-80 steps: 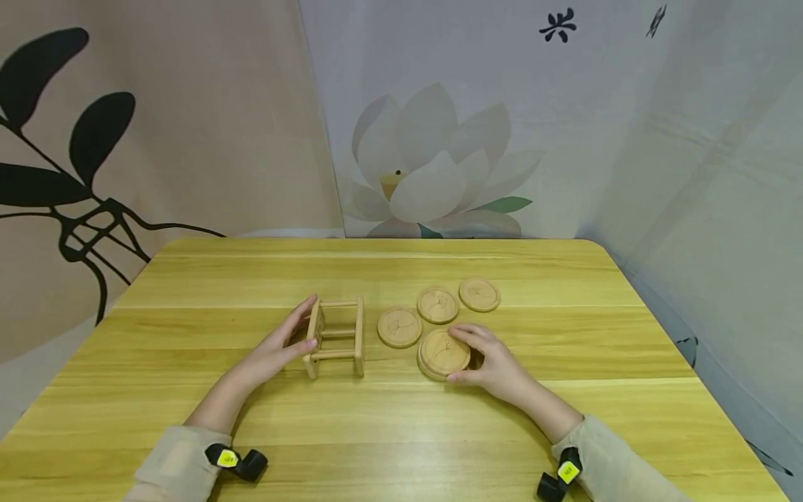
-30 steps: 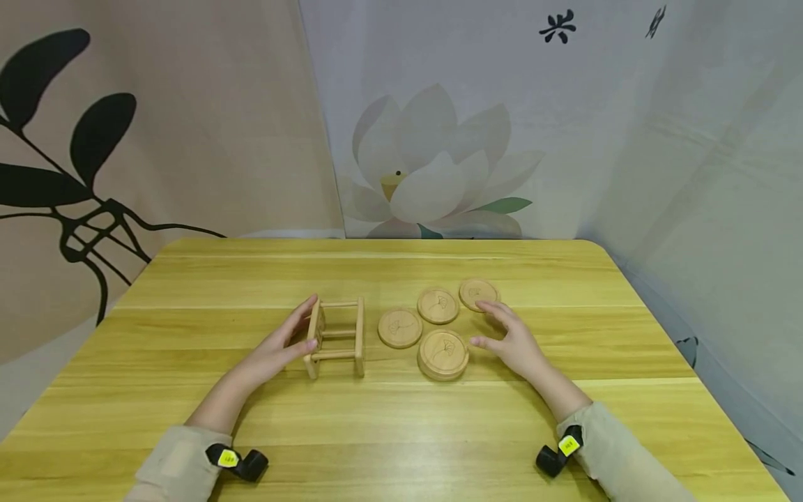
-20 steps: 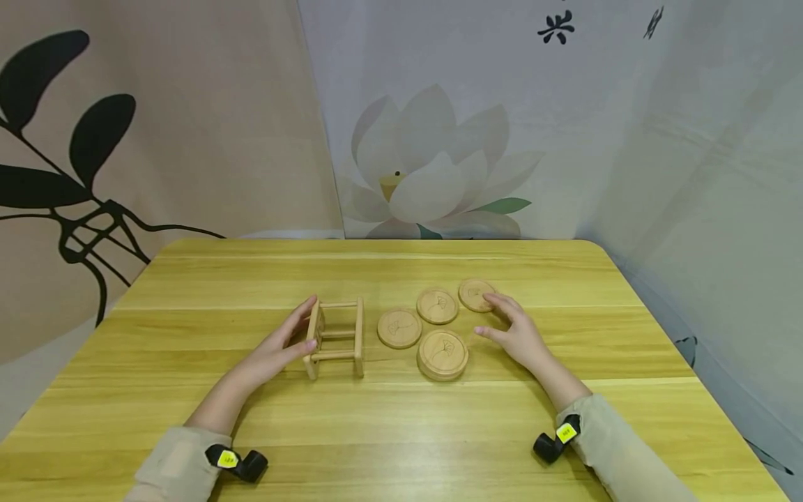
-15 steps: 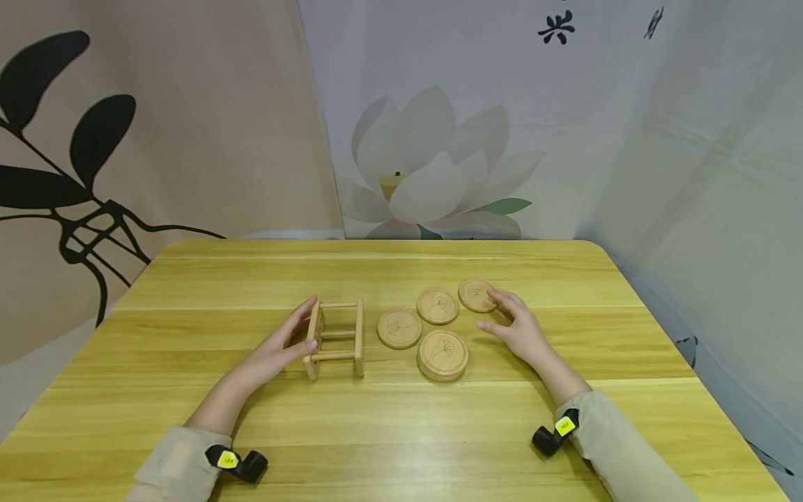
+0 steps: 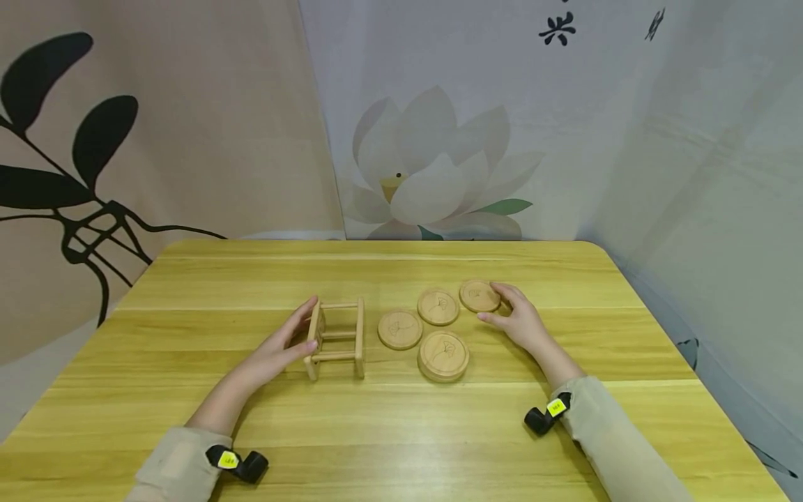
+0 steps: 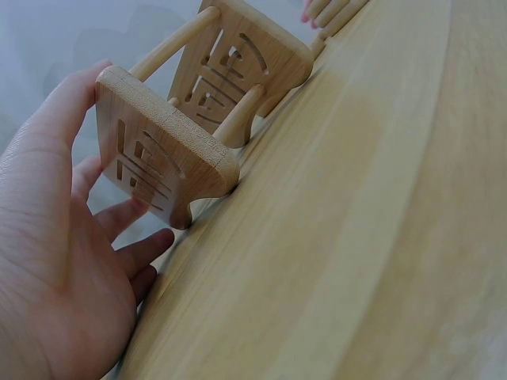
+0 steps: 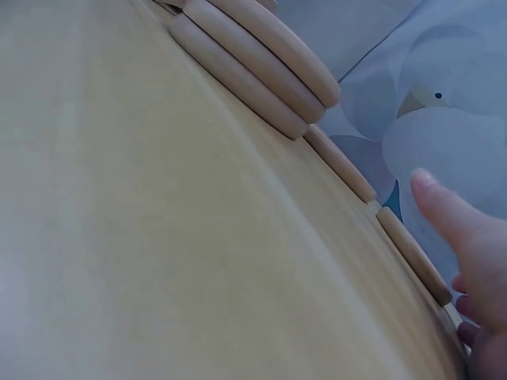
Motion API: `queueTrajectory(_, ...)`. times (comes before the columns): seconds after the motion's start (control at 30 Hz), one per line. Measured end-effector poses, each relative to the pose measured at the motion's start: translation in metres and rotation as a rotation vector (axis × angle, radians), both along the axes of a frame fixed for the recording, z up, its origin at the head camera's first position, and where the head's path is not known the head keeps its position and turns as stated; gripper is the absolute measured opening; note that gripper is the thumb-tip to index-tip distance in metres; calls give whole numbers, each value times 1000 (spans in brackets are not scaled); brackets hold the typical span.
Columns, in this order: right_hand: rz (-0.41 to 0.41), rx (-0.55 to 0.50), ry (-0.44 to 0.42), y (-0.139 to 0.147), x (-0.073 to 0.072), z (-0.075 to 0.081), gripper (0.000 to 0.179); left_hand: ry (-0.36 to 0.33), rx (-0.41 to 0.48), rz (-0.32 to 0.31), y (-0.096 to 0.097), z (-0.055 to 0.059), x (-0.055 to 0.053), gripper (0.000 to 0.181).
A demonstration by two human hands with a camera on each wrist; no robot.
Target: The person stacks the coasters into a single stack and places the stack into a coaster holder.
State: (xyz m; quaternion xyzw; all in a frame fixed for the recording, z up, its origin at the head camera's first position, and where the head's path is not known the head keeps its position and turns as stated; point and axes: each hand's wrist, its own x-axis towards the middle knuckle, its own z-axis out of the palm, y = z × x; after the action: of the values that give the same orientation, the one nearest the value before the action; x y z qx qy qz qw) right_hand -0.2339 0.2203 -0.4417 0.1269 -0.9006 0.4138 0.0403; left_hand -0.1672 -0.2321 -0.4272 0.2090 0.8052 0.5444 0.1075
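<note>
Nearest, at the bottom of the head view, two cream cloth sleeves (image 5: 178, 460) with black strapped-on wrist cameras (image 5: 251, 466) extend over a yellowish wood-grain table (image 5: 401, 425); farther in, the left hand (image 5: 272, 359) grips the near-left end of a pale wooden rack (image 5: 339, 335), its thumb and fingers astride one end panel; the rack stands on the table, its two cut-out panels joined by round rods; to its right lies a stack of pale round wooden discs (image 5: 443, 354), the top one engraved with a leaf-like motif; just beyond, a single left disc (image 5: 400, 329) and a middle disc (image 5: 438, 307) lie flat; the right hand (image 5: 519, 324), thumb and fingers parted and grasping nothing, is at the right edge of the farthest disc (image 5: 479, 296), contact being unclear; behind the table hangs a pale backdrop (image 5: 439, 160) bearing a white lotus.
</note>
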Motion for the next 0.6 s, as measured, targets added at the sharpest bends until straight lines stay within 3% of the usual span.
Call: queueTrajectory(0.6,3,116,8,-2,-19,-4,81,-15,13,17,1,-1,0,68)
